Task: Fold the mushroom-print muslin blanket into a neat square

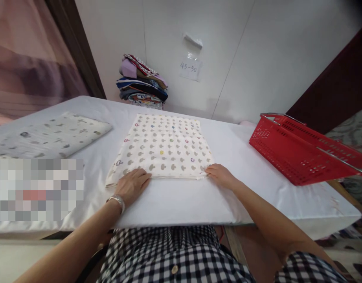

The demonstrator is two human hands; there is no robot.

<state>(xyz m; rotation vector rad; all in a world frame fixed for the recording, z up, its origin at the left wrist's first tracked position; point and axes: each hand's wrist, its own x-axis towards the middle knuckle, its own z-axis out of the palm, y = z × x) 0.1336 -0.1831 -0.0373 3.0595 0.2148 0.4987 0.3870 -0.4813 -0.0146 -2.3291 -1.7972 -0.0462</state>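
A cream cloth [169, 147] printed with grey mushrooms and a few coloured ones lies folded into a flat, roughly square shape on the white-covered table. My left hand [133, 184], with a silver bracelet at the wrist, rests on its near left edge, fingers laid flat over the fabric. At the near right corner, my right hand [221, 175] has its fingertips closed on the cloth's edge. The thumb of the left hand is not clearly visible.
Another folded printed cloth [55, 135] lies at the left, near a blurred-out patch. A stack of folded clothes [144, 84] stands against the wall. On the right sits a red plastic basket [298, 151]. A paper sign [190, 70] reads 45-50.
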